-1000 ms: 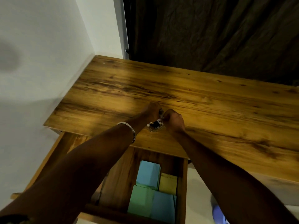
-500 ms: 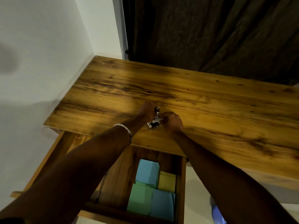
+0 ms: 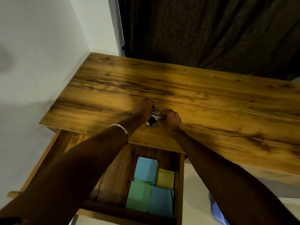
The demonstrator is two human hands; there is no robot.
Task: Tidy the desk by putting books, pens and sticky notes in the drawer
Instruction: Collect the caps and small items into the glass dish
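Note:
A small clear holder with dark and white pen ends in it stands on the wooden desk near its front edge. My left hand curls round its left side and my right hand pinches its right side. Below the desk, the open drawer holds sticky-note pads: a light blue pad, a yellow pad, a green pad and another blue pad. My left forearm covers the drawer's left part.
A white wall runs along the desk's left side and a dark curtain hangs behind it. A blue object lies on the pale floor at the bottom right, beside the drawer.
Both hands stay on the small holder. My left hand has shifted slightly to the left, so a little more of the holder shows.

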